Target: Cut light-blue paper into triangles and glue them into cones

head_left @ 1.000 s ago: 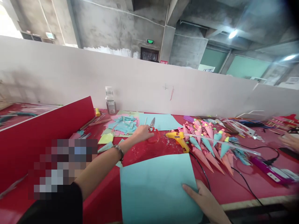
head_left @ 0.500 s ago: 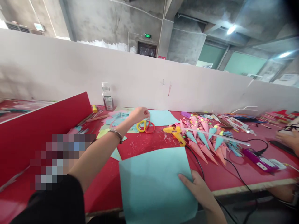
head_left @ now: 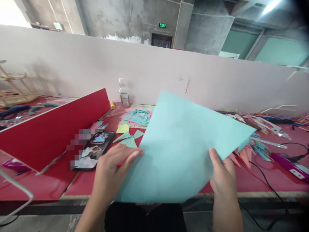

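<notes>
1. Turquoise craft sheet (head_left: pixel 173 154): it is lifted and tilted in front of the person, between both hands, its far edge raised above the surface (head_left: pixel 248 182). Its longest stretch runs from about 8 to 2 o'clock.

2. Key relation: the sheet's middle lies at 3 o'clock from the left hand (head_left: pixel 116 164) and between 9 and 10 o'clock from the right hand (head_left: pixel 223 170). Both hands touch it, so neither is clearly nearer.

3. Right hand: at the sheet's 4 o'clock edge, gripping it, thumb flat on the facing side and fingers largely hidden behind. The forearm rises from 6 o'clock, nearly upright.

4. Left hand: knuckles up, wrist low, fingers bunched at the 9 o'clock edge. Whether they pinch or merely touch the sheet, I cannot tell. This forearm slants in from 7 o'clock.

5. Near the left hand: a smartphone (head_left: pixel 96 154) at 10 o'clock, triangular offcuts (head_left: pixel 129 141) at 1.

6. Farther from the sheet: a scrap pile (head_left: pixel 138 116) at 10 o'clock, partly covered pink cones (head_left: pixel 246 156) and a purple power strip (head_left: pixel 287 166) toward 3.
</notes>
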`<move>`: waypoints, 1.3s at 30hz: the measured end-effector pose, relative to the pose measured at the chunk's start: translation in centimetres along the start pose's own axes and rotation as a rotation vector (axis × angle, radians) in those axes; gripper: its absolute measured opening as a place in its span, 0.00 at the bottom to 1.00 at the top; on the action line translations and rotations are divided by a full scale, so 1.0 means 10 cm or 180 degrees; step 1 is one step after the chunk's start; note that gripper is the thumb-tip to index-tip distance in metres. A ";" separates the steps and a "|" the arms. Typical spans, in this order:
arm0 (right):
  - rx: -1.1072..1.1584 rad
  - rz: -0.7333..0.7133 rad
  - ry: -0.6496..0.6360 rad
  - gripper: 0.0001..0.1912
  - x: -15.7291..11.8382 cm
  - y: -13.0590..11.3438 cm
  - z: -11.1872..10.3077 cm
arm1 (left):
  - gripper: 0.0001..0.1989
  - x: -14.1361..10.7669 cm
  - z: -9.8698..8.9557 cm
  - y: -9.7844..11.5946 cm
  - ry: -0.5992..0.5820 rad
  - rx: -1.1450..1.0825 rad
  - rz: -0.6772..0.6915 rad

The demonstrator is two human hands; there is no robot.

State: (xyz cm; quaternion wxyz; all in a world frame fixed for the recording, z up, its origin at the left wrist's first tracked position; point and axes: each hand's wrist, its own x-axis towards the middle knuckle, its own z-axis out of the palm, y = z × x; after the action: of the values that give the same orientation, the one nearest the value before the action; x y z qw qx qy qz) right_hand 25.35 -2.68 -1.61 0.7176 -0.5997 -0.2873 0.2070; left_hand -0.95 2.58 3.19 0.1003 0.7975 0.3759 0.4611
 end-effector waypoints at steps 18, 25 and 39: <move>-0.1938 -0.0319 -0.0283 0.25 -0.58 0.40 -0.45 | 0.28 -0.49 0.48 -0.32 -0.2345 0.0945 -0.0105; -0.3061 -0.2679 -0.3042 0.34 -0.34 0.27 -0.40 | 0.25 -0.32 0.53 -0.33 -0.2312 0.0917 -0.0038; -0.3417 -0.2774 -0.4111 0.34 -0.21 0.12 -0.26 | 0.31 -0.38 0.55 -0.34 -0.1841 0.0785 -0.0304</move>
State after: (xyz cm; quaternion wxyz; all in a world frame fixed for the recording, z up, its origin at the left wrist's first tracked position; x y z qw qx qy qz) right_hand 25.56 -5.73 -3.40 0.0620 -0.4591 -0.8846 0.0529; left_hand 0.68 3.35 -4.10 0.1270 0.8831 0.4219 0.1610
